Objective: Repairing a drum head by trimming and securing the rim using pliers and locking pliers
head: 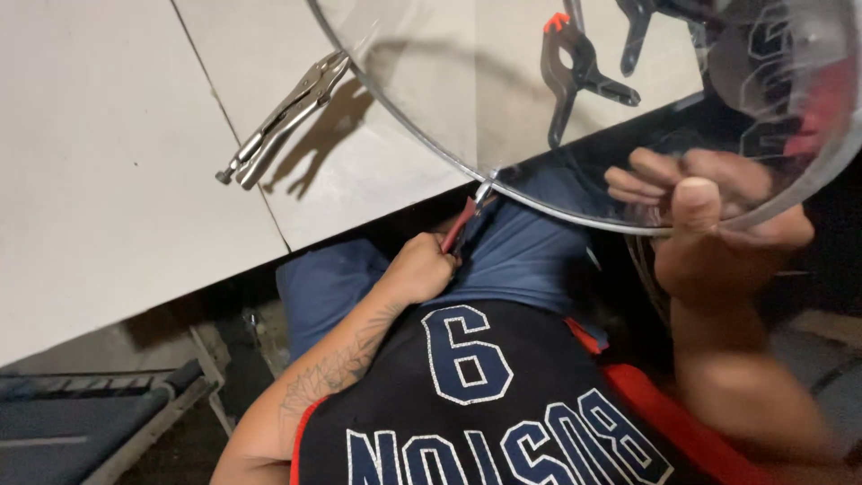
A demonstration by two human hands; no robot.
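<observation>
The left hand [420, 268] is closed around red-handled pliers [462, 222], whose tip bites the rim of a big round clear plastic sheet [449, 81]. The right hand [709, 216] pinches that rim. Silver locking pliers [285, 117] lie on the white worktop [108, 162].

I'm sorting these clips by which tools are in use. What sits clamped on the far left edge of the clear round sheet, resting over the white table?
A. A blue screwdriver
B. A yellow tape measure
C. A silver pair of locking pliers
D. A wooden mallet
C. A silver pair of locking pliers grips the rim of the clear round sheet and lies over the white table, with no hand on it.
</observation>
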